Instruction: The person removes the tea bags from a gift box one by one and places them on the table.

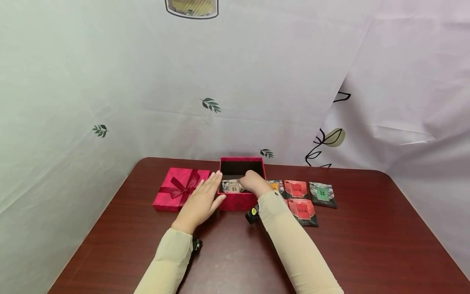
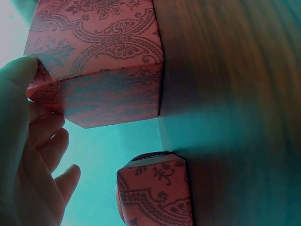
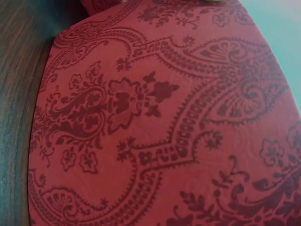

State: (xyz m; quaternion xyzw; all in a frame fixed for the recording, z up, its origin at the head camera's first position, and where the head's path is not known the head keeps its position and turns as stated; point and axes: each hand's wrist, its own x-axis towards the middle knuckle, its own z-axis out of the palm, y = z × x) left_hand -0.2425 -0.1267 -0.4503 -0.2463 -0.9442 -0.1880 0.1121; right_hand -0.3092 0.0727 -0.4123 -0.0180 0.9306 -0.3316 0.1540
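An open red patterned gift box (image 1: 238,201) with a dark inside stands at the back of the table. Against its left side rests my left hand (image 1: 200,202), fingers extended; the left wrist view shows the thumb (image 2: 26,70) touching the box's edge. My right hand (image 1: 254,183) reaches into the box over its front wall, bent at the knuckles. A beige-labelled sachet (image 1: 232,186) in the box lies right beside it. The right fingertips are hidden, so whether they pinch the sachet cannot be told. The right wrist view shows only the box's patterned wall (image 3: 141,117).
Left of the box lies its red lid (image 1: 167,200) with a dark red ribbon bow. On the right are several flat sachets, among them a red sachet (image 1: 302,210), a green-labelled sachet (image 1: 323,194) and a partly covered orange-labelled sachet (image 1: 274,185). A white cloth hangs behind the table.
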